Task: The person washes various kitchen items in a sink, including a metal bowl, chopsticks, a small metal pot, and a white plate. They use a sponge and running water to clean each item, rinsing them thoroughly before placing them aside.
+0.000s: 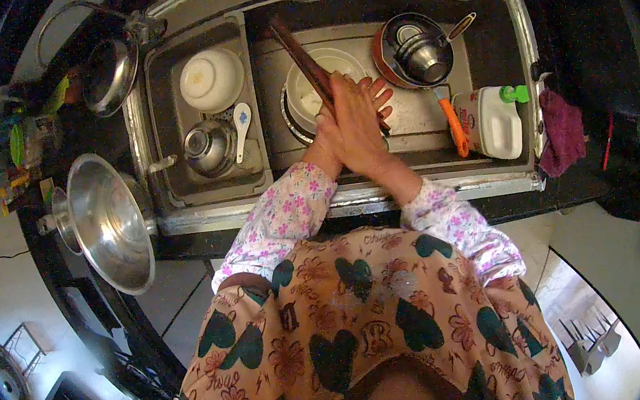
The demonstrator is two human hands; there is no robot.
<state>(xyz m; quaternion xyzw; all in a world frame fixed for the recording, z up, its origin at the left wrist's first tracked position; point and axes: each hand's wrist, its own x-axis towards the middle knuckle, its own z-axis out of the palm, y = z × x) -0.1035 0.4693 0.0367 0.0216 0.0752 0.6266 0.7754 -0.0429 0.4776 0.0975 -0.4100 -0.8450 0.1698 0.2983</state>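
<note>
Over the large basin, my right hand [357, 125] lies across my left hand [321, 145], palms pressed together. Between them runs a bundle of long, thin, dark brown sticks that look like chopsticks [301, 58]. The bundle slants from far left to near right, and its other end pokes out past my right hand. My left hand's fingertips show beyond the right one; most of its palm is covered. Directly below sit a pale round bowl [335, 60] and a dark-rimmed dish [290, 116], partly hidden by my hands.
In the left basin are a white bowl [212, 81], a steel bowl [210, 148] and a white spoon [243, 133]. Right of my hands stand nested pans [398, 54], an orange handle [452, 124] and a white jug [496, 122]. A purple cloth [561, 132] hangs over the sink's right edge.
</note>
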